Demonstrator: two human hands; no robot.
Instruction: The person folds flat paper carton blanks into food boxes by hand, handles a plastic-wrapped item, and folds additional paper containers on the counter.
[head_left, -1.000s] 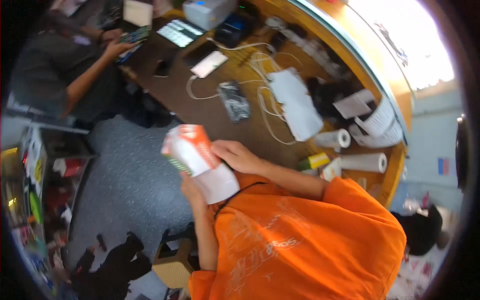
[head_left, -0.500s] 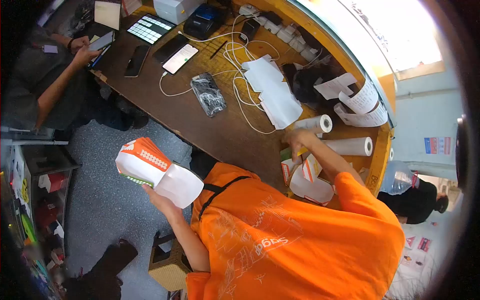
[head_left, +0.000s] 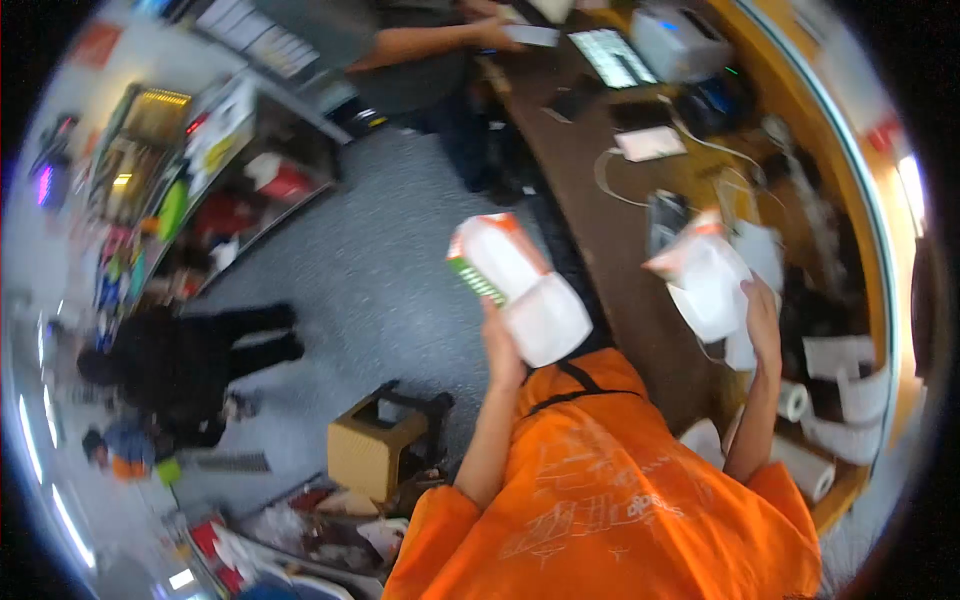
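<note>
My left hand (head_left: 503, 350) grips a stack of nested open burger boxes (head_left: 545, 320), white inside with orange and green printed sides, over the floor near the table edge. Off to the right, above the brown table (head_left: 610, 255), my right hand (head_left: 763, 318) is closed on the white flap of another open burger box (head_left: 712, 295). Its orange side is smeared by motion. The two hands are well apart. A black plastic-wrapped packet (head_left: 667, 218) lies on the table just beyond the right-hand box.
A lit tablet (head_left: 612, 58), a phone on a cable (head_left: 651, 144) and a printer (head_left: 680, 42) are on the table. Paper rolls (head_left: 808, 470) lie at the right. A person (head_left: 420, 50) stands at the far side; another (head_left: 180, 360) is at left. A stool (head_left: 375, 440) stands behind.
My right hand has lifted a burger box from the table's right end and brought it forward. The view has turned left, and my left hand still holds its stack.
</note>
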